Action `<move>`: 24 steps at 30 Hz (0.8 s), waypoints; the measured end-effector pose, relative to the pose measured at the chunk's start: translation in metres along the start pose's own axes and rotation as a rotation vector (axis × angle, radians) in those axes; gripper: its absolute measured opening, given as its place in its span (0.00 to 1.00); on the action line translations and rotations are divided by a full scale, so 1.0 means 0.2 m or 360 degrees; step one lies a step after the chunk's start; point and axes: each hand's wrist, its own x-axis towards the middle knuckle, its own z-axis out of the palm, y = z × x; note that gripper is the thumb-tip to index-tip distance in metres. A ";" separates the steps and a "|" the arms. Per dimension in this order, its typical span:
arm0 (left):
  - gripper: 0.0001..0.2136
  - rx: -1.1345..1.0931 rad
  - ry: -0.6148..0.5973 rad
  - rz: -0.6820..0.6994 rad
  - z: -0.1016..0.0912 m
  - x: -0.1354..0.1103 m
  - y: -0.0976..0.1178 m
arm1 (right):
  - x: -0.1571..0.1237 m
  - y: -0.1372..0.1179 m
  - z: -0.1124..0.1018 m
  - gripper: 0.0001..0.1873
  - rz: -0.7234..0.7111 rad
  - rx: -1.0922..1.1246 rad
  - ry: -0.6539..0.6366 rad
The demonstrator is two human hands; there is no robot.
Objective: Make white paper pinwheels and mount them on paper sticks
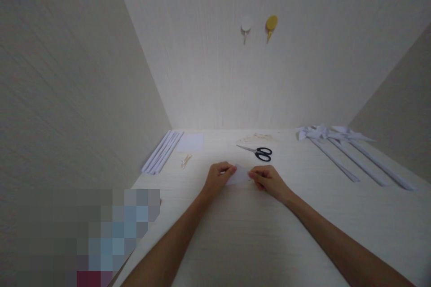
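A small piece of white paper (241,175) is held between my two hands above the table, near the middle of the head view. My left hand (218,178) pinches its left side between thumb and fingers. At the paper's right edge, my right hand (267,180) grips it the same way. Just beyond my hands lie scissors (261,152) with black handles, their blades pointing left. Whether the paper is folded cannot be made out clearly.
Rolled white paper sticks (163,152) lie at the left, beside a square paper sheet (191,142) and small beige strips (186,161). Three paper pinwheel-like shapes on sticks (340,150) rest at the right. Two hooks (271,23) hang on the back wall (215,76).
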 end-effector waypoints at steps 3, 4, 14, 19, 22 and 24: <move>0.08 -0.0044 -0.0003 0.0034 0.00 0.00 0.00 | 0.00 0.00 0.00 0.19 -0.0031 -0.0064 -0.0040; 0.08 -0.0052 0.0005 0.0013 0.00 0.00 -0.01 | 0.00 0.01 0.01 0.19 -0.0041 -0.0083 -0.0050; 0.07 0.0029 0.0110 -0.0037 0.02 -0.01 0.01 | -0.02 -0.01 0.04 0.18 -0.0061 -0.0234 -0.0089; 0.09 -0.0197 0.0088 -0.0206 0.03 0.00 0.01 | 0.00 0.01 0.03 0.18 -0.0049 -0.0176 0.0088; 0.10 -0.0476 0.0013 -0.0338 0.04 0.00 0.01 | 0.01 0.01 0.02 0.17 -0.0025 0.0032 0.0217; 0.10 -0.0612 0.0066 -0.0410 0.05 0.00 0.01 | 0.02 0.02 0.03 0.15 -0.0026 0.0178 0.0231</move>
